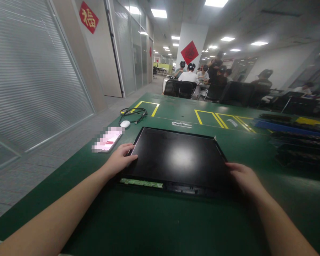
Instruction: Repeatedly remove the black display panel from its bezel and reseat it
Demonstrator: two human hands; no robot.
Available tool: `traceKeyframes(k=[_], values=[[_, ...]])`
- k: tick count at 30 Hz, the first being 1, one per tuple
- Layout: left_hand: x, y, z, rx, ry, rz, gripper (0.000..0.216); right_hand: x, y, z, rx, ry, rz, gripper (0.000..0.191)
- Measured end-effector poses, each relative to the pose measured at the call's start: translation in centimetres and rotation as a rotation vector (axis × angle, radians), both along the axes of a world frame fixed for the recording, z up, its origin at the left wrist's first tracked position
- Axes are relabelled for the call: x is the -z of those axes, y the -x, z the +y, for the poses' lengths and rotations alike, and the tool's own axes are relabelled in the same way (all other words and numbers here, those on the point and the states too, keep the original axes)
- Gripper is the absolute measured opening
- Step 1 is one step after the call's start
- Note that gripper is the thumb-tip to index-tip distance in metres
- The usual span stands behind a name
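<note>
A flat black display panel point(175, 156) lies on the green table point(160, 220), with a narrow green circuit strip point(141, 182) along its near edge. My left hand point(119, 160) rests on the panel's left edge, fingers laid flat and slightly curled over the rim. My right hand point(243, 177) lies on the panel's right near corner, fingers extended along the edge. Neither hand lifts anything clear of the table.
A phone point(108, 140), a white mouse point(125, 123) and a black cable coil point(133, 113) lie left of the panel. Stacked black and blue trays point(295, 138) fill the right side. Yellow outlines point(218, 119) mark the tabletop. Several people sit at desks beyond.
</note>
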State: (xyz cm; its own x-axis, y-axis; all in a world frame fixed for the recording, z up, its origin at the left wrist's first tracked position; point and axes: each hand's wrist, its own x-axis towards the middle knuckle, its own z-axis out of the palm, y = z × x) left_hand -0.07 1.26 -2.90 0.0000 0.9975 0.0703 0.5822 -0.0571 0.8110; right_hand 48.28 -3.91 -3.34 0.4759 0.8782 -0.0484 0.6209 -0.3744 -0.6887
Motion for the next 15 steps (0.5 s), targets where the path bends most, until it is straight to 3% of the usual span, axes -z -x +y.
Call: traceKeyframes(k=[6,15], values=[[-0.11,-0.08,-0.10,-0.009,0.003,-0.028,0.055,0.11,-0.20,0.03,0.009,-0.031,0.041,0.038],[0.23,0.10,0.15,0.026,0.000,-0.015,0.059,0.29,0.18,-0.08,0.043,0.050,0.196,0.049]])
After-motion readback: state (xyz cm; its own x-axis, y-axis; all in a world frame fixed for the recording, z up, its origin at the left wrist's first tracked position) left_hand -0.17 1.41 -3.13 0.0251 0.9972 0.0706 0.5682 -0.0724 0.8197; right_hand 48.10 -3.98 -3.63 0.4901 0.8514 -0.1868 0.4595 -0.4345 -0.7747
